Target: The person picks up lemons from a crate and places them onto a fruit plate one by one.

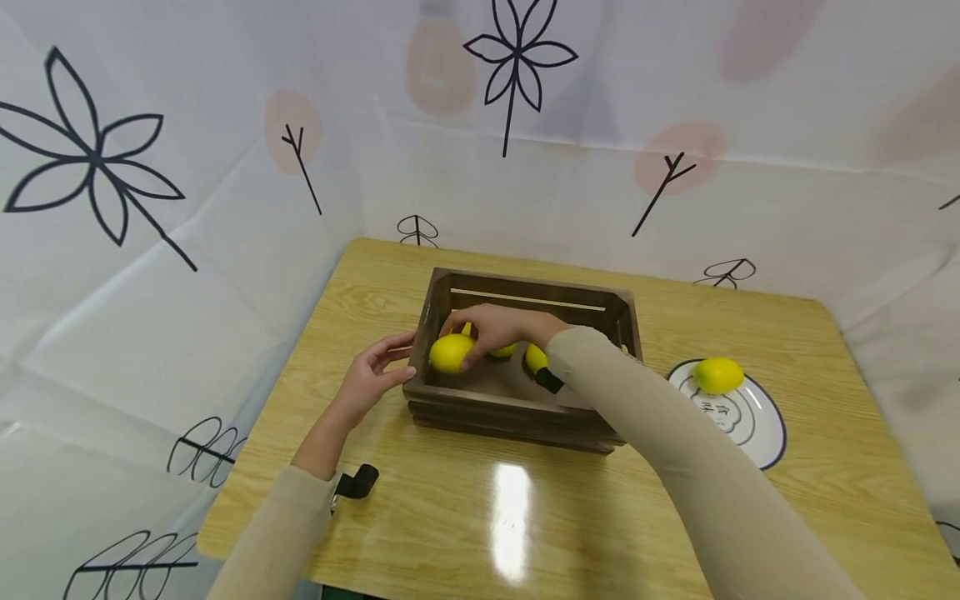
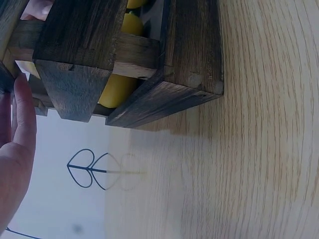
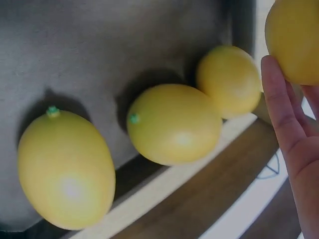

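My right hand (image 1: 491,327) reaches into a dark brown slatted wooden crate (image 1: 517,421) and grips a yellow lemon (image 1: 452,353) near its left end. In the right wrist view the held lemon (image 3: 296,40) is cut off at the top right, above the fingers (image 3: 279,102). Three other lemons lie on the crate floor: one (image 3: 67,169) apart, another (image 3: 174,124) touching a third (image 3: 229,79). My left hand (image 1: 367,375) rests its fairly straight fingers against the crate's left end. Slats of the crate (image 2: 82,82) partly hide the lemons in the left wrist view.
On the wooden table (image 1: 442,517), right of the crate, stands a white plate (image 1: 767,417) with a dark rim and printed characters. A single lemon (image 1: 717,375) lies on it. A white patterned cloth (image 1: 585,192) hangs behind the table.
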`<state>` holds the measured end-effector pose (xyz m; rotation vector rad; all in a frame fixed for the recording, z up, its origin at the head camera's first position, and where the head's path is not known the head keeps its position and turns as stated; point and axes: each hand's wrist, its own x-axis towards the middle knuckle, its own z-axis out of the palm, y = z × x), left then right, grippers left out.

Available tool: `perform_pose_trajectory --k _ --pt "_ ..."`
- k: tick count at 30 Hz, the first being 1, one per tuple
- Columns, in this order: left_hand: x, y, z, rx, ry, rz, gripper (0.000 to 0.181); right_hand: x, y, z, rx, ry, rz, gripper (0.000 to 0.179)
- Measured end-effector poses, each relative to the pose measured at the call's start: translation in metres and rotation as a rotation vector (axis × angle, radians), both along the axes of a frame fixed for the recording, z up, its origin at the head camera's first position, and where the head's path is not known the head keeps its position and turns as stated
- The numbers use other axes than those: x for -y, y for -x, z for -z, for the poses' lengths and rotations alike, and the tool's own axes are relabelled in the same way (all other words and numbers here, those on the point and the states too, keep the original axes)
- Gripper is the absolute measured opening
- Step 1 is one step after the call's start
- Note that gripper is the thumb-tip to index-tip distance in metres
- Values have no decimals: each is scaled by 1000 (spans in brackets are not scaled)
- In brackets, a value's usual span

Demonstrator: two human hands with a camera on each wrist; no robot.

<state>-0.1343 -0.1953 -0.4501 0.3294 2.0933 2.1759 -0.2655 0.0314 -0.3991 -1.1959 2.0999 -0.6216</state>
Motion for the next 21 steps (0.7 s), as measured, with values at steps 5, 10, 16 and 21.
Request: perform_pose_trajectory --k 5,10,16,21 --pt "-1 0 2 -1 6 1 54 -6 -1 -9 -38 77 47 54" --pt "-2 2 2 -5 13 -2 53 -12 -4 -21 -73 114 113 56" --pt "-4 1 2 -9 15 -5 52 -20 -10 -31 -107 154 204 57" --pt "-3 -1 2 -18 14 -9 53 -28 -17 -40 -129 193 290 59"
